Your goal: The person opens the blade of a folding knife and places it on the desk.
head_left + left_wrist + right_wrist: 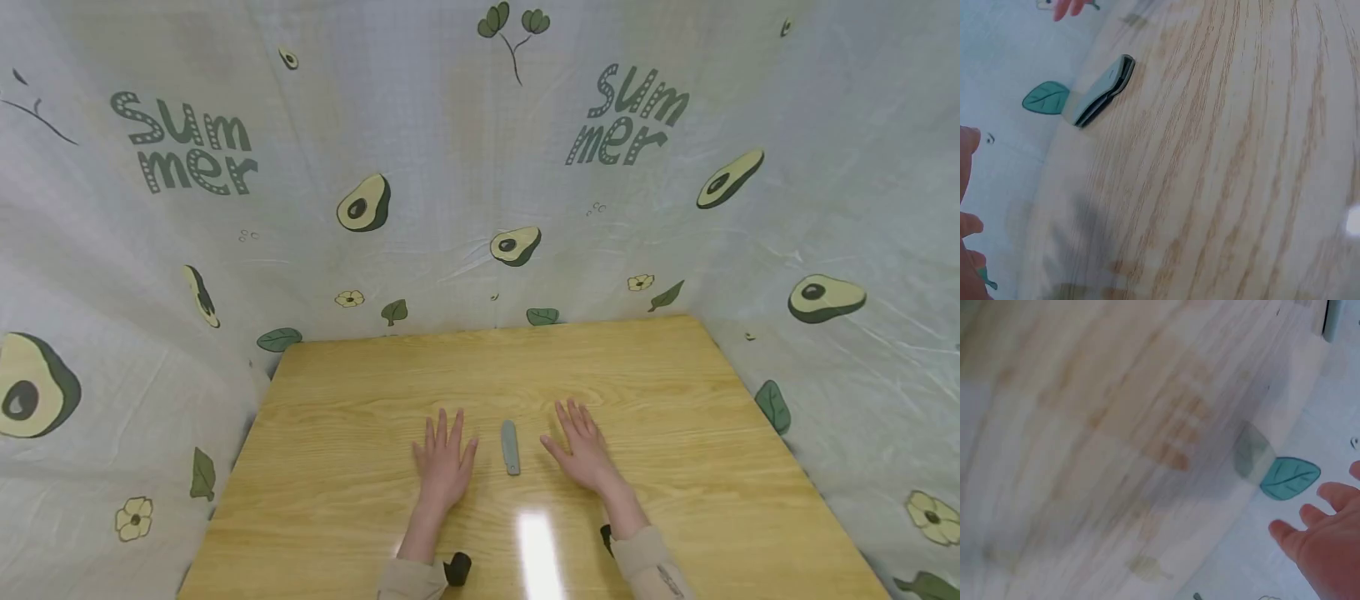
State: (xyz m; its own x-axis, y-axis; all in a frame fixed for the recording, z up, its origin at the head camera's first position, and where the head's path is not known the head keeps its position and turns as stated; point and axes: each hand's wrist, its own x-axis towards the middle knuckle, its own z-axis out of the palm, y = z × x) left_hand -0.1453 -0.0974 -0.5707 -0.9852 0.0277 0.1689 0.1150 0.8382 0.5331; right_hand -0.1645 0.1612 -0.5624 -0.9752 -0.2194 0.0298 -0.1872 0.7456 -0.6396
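Note:
A slim grey-green folding knife [511,447], folded, lies lengthwise on the wooden table between the two hands. One end has a small hole. In the left wrist view the folding knife [1099,94] shows a dark slot along its side, and only its tip enters the right wrist view at the top right corner. To its left, my left hand [445,467] is spread with straight fingers, holding nothing. My right hand [587,457] is on the other side, fingers extended and thumb apart, also holding nothing. Neither hand touches the knife. Whether the palms touch the table I cannot tell.
The light wooden table [360,392] reflects a bright glare near its front. A pale cloth [450,133] printed with avocados, leaves and lettering hangs behind it and along both sides. Dark bands with black pieces sit at both wrists, by the beige sleeves [412,579].

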